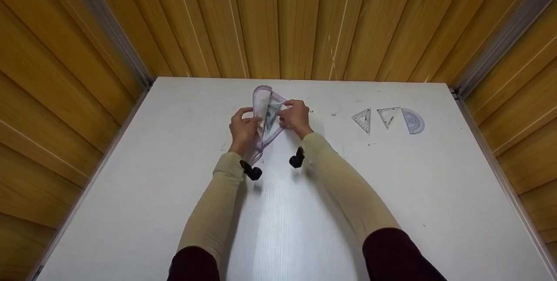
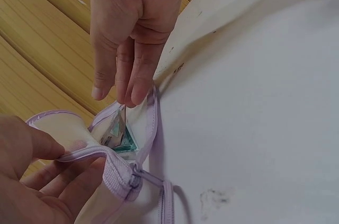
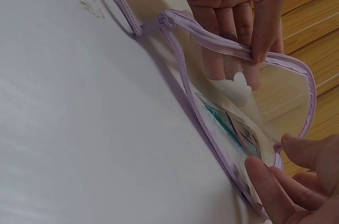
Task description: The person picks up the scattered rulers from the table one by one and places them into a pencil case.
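A see-through mesh pouch [image 1: 262, 98] with lilac zipper edging stands unzipped on the table, its mouth spread. My left hand [image 1: 243, 129] pinches one zippered edge between thumb and fingers; in the right wrist view those fingers [image 3: 259, 49] show through the mesh beside a white printed shape. Inside lies a clear set square [image 2: 127, 142] with teal edges. My right hand [image 1: 296, 115] reaches into the mouth from the other side. Its fingertips [image 2: 139, 94] hold the top of a thin clear piece, seen edge-on against the teal set square; its lower part is hidden in the pouch.
On the right of the white table [image 1: 391, 194] lie two clear set squares [image 1: 365, 121] [image 1: 387, 115] and a bluish protractor [image 1: 413, 121]. Wood-panelled walls [image 1: 296, 24] rise behind and beside the table. Small dark marks [image 2: 214, 197] dot its surface.
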A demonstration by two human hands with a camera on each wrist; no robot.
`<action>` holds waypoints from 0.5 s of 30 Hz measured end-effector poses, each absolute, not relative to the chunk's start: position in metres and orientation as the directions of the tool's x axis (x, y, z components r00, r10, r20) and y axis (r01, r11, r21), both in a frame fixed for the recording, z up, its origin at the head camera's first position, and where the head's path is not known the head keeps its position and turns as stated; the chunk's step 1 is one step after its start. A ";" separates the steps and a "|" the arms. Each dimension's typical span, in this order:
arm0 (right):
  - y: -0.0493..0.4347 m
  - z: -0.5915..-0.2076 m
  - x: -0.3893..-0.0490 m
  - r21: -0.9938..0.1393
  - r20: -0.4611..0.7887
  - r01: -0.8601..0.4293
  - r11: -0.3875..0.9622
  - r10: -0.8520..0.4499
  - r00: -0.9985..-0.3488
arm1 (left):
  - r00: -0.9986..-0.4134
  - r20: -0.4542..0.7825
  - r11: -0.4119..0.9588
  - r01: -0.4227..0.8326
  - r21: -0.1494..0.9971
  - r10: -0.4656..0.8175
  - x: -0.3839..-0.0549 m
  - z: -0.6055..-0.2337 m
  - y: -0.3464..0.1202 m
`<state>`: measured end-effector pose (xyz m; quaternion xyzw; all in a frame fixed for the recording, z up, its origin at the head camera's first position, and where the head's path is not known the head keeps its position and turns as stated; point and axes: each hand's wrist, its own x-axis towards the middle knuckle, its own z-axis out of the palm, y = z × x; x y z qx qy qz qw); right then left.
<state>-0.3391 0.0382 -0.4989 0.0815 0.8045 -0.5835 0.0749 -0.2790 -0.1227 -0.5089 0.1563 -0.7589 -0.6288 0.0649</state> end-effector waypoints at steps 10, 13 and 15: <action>0.045 -0.498 -0.340 -0.929 -0.165 0.165 0.333 0.029 -0.986 | -0.944 -0.038 0.195 -0.106 0.975 -0.327 -0.281 -0.510 -0.123; 0.047 -0.497 -0.339 -0.928 -0.167 0.167 0.333 0.028 -0.986 | -0.943 -0.051 0.186 -0.118 0.975 -0.328 -0.281 -0.510 -0.123; 0.048 -0.496 -0.338 -0.926 -0.172 0.171 0.336 0.028 -0.985 | -0.943 -0.058 0.179 -0.122 0.976 -0.329 -0.280 -0.509 -0.123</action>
